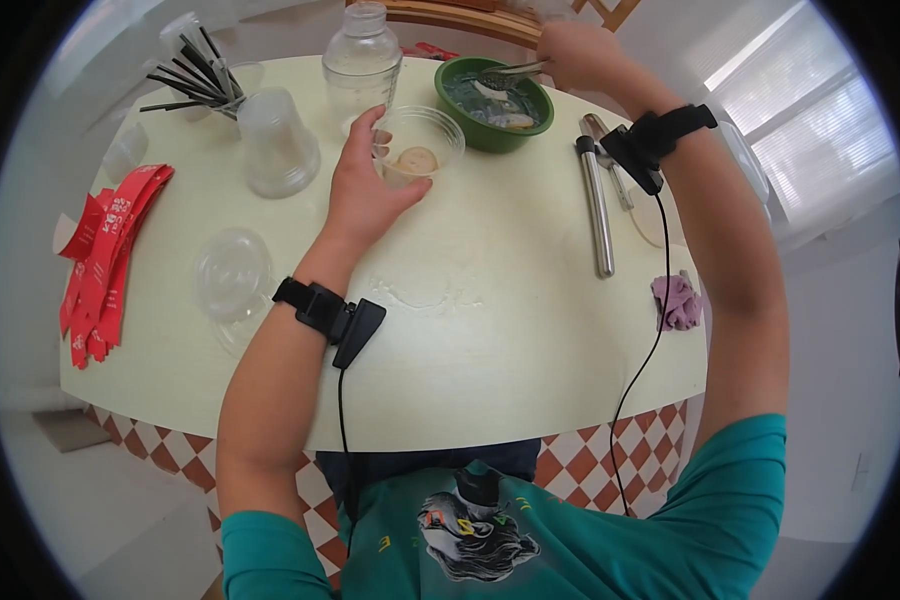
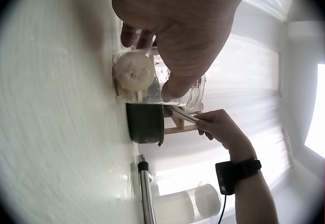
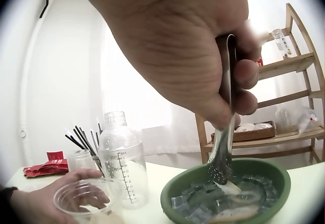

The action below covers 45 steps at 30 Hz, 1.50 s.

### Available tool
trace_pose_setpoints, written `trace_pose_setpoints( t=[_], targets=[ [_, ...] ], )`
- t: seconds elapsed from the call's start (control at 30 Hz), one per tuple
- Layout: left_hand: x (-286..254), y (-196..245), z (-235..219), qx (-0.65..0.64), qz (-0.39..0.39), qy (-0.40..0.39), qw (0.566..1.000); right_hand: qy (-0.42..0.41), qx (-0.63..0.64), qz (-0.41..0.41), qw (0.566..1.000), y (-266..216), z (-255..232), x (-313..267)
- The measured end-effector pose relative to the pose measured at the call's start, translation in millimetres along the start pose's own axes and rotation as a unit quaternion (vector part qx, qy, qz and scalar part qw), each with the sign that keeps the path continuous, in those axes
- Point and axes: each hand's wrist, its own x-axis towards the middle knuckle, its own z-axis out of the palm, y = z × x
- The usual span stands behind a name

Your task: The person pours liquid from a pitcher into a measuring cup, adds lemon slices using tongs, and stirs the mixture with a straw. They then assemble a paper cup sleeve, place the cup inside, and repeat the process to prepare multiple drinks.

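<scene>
My left hand [image 1: 365, 185] curls round a clear plastic cup [image 1: 440, 128]; a pale round slice [image 1: 415, 160] lies in it. My right hand [image 3: 177, 46] grips metal tongs [image 3: 223, 153] above a green bowl [image 3: 175, 188] at the table's back. Their perforated tips reach into the bowl, at a pale slice [image 3: 229, 187]. Clear cubes [image 3: 200, 215] and more pale pieces lie in liquid there. The bowl stands just right of the cup. In the left wrist view, the slice [image 2: 134, 71] shows through the cup's wall.
A clear shaker [image 1: 362, 70] stands behind the cup. To the left are stacked cups [image 1: 277, 145], black straws [image 1: 195, 80], red sleeves [image 1: 110, 260] and a clear lid [image 1: 232, 270]. A metal rod [image 1: 597, 215] and a purple cloth [image 1: 678, 302] lie at the right.
</scene>
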Motion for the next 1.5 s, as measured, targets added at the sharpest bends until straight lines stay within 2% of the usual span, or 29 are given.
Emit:
trace_pose_setpoints(
  t=[0.03, 0.17, 0.23, 0.33, 0.37, 0.43, 0.5, 0.57, 0.6, 0.67, 0.7, 0.77, 0.87, 1.0, 1.07, 1.27, 1.3, 1.37, 1.5],
  targets=[
    [0, 0, 0, 0.002, -0.001, 0.000, 1.000, -0.020, 0.030, 0.030, 0.999, 3, -4, -2],
    [1, -1, 0, 0.004, -0.006, -0.004, 1.000, -0.003, 0.079, 0.023, 0.997, 11, -20, -16],
    [1, -2, 1, 0.007, -0.003, -0.003, 1.000, 0.014, 0.206, -0.044, 0.977, 14, -30, -25],
    [1, -1, 1, 0.008, -0.004, -0.002, 1.000, -0.002, 0.247, -0.051, 0.968, -11, -63, -42],
    [1, -1, 2, 0.008, -0.003, -0.003, 1.000, -0.001, 0.247, -0.049, 0.968, -17, -62, -46],
    [1, 0, 0, 0.010, -0.015, -0.002, 1.000, 0.010, 0.332, -0.093, 0.939, -29, -58, -51],
    [1, -1, -1, 0.001, -0.005, -0.005, 1.000, -0.017, 0.285, -0.108, 0.952, -31, -59, -50],
    [1, -3, -1, -0.008, 0.004, -0.006, 1.000, 0.035, 0.312, -0.147, 0.938, -17, -41, -45],
    [1, -4, 0, -0.004, 0.002, -0.004, 1.000, 0.034, 0.311, -0.148, 0.938, -6, -35, -40],
    [1, -4, 1, -0.001, 0.003, -0.003, 1.000, -0.006, 0.193, -0.070, 0.979, 15, -25, -35],
    [2, -3, 0, -0.003, -0.004, -0.006, 1.000, -0.005, 0.191, -0.068, 0.979, 19, -18, -38],
    [1, -1, 0, -0.004, -0.010, -0.009, 1.000, 0.003, 0.059, 0.023, 0.998, 21, -5, -44],
    [0, -2, 0, 0.009, -0.010, -0.016, 1.000, -0.026, 0.032, 0.038, 0.998, 19, 4, -46],
    [-2, -1, -2, 0.009, -0.008, -0.021, 1.000, -0.061, 0.060, 0.040, 0.996, 16, 11, -38],
    [-2, -1, -2, 0.006, -0.006, -0.022, 1.000, -0.032, 0.037, 0.031, 0.998, 11, 13, -35],
    [-2, -1, -2, 0.008, -0.001, -0.021, 1.000, -0.038, -0.031, 0.017, 0.999, -2, 13, -30],
    [-2, 0, -3, 0.011, -0.006, -0.022, 1.000, -0.038, -0.031, 0.017, 0.999, -2, 14, -30],
    [-2, 0, -2, 0.013, -0.010, -0.023, 1.000, 0.016, -0.038, -0.003, 0.999, -4, 15, -29],
    [0, 0, -1, 0.001, -0.011, -0.020, 1.000, 0.003, -0.017, -0.014, 1.000, -8, 5, -31]
  ],
)
